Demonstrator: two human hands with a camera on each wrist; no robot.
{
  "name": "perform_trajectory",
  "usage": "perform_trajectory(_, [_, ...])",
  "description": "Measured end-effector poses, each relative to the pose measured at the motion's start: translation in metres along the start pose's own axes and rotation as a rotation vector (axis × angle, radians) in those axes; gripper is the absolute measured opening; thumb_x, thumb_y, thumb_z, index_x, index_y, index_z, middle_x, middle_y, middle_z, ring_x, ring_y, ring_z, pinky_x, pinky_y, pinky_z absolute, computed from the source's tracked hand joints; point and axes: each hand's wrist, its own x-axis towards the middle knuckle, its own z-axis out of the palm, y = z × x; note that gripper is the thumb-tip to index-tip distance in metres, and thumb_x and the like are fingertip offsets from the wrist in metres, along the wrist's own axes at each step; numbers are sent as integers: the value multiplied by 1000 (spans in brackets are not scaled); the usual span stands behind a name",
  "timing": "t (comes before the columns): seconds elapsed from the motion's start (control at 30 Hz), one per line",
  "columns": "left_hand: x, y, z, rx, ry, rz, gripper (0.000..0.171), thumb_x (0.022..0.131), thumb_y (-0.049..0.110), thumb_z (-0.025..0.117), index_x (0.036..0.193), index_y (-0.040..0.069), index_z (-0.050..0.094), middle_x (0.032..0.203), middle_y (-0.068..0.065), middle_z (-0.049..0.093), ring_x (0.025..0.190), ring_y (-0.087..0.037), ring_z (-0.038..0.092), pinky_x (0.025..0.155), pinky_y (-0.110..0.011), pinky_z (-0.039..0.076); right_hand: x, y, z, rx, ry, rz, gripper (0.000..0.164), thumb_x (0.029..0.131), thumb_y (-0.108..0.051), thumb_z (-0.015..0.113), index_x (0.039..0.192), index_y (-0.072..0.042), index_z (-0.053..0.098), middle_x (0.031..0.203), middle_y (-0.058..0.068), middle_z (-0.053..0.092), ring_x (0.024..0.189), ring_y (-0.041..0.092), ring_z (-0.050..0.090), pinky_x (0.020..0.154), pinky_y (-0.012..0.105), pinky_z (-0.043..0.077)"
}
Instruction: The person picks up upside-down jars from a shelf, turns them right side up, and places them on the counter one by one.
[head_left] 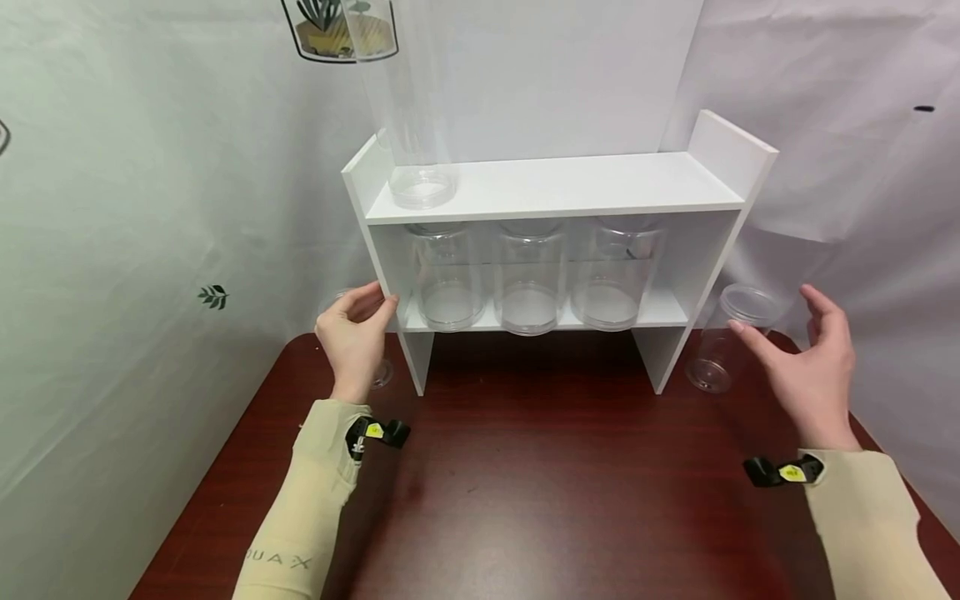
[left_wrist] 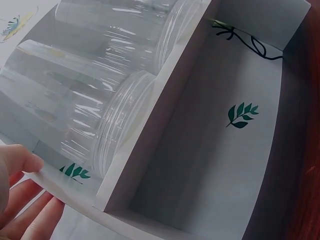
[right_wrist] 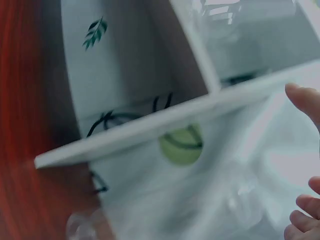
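Observation:
My left hand (head_left: pixel 356 337) pinches the front edge of the left side panel of a white two-tier shelf (head_left: pixel 555 187). In the left wrist view its thumb (left_wrist: pixel 31 161) lies at the panel's edge, with the other fingers on the outer side. To the right of the shelf, my right hand (head_left: pixel 813 375) is held with thumb and fingers spread apart. Its thumb overlaps the rim of a clear cylindrical jar (head_left: pixel 712 371) standing on the table by the right panel. Nothing lies between those fingers in the right wrist view.
Three clear jars (head_left: pixel 529 287) line the lower tier. A taller clear cylinder (head_left: pixel 422 187) stands at the top tier's left end. Another clear container (head_left: pixel 382 373) is partly hidden behind my left hand. The dark red table (head_left: pixel 517 483) meets pale printed cloth (head_left: pixel 187 208) behind.

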Motion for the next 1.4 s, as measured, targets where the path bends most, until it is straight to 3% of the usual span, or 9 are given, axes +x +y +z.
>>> perform_trajectory(0.2, [-1, 16, -2, 9, -7, -18, 27, 83, 2, 84, 109, -1, 78, 99, -16, 76, 87, -12, 74, 74, -17, 57, -9, -30, 4, 75, 5, -147, 85, 78, -11, 88, 152, -21, 47, 152, -2, 46, 140, 8, 40, 116, 22, 27])
perform_trajectory(0.33, [-1, 26, -4, 5, -40, -27, 29, 83, -5, 80, 112, -6, 75, 100, -23, 74, 90, -23, 75, 76, -19, 58, -14, -47, 4, 126, -28, -176, 85, 78, -6, 87, 152, -19, 47, 152, 0, 46, 141, 10, 40, 116, 20, 27])
perform_trajectory(0.73, [9, 5, -11, 56, -110, -30, 31, 82, 13, 88, 111, 7, 80, 101, -8, 77, 90, -17, 75, 72, -17, 57, -25, -88, 12, 240, -69, -343, 86, 69, 15, 85, 146, -12, 57, 148, 5, 52, 137, 17, 46, 116, 28, 31])
perform_trajectory(0.97, [8, 10, -9, 56, -123, -26, 30, 83, 7, 86, 111, 1, 78, 103, -13, 76, 91, -23, 75, 71, -17, 57, -34, -117, 19, 335, -153, -398, 81, 69, 20, 82, 143, -4, 58, 146, 13, 53, 136, 23, 49, 114, 31, 35])
perform_trajectory(1.23, [10, 2, -11, 57, -127, -8, 30, 82, 12, 87, 110, 4, 79, 100, -9, 77, 89, -17, 75, 73, -19, 58, -51, -156, 39, 367, -281, -534, 81, 70, 21, 81, 144, -1, 56, 145, 13, 55, 136, 25, 46, 116, 36, 35])
perform_trajectory(1.4, [10, 4, -11, 57, -139, -5, 30, 83, 11, 86, 111, 3, 79, 102, -11, 76, 90, -18, 75, 73, -20, 58, -63, -182, 53, 405, -351, -537, 81, 71, 19, 82, 144, -3, 56, 144, 11, 55, 135, 25, 47, 116, 38, 34])
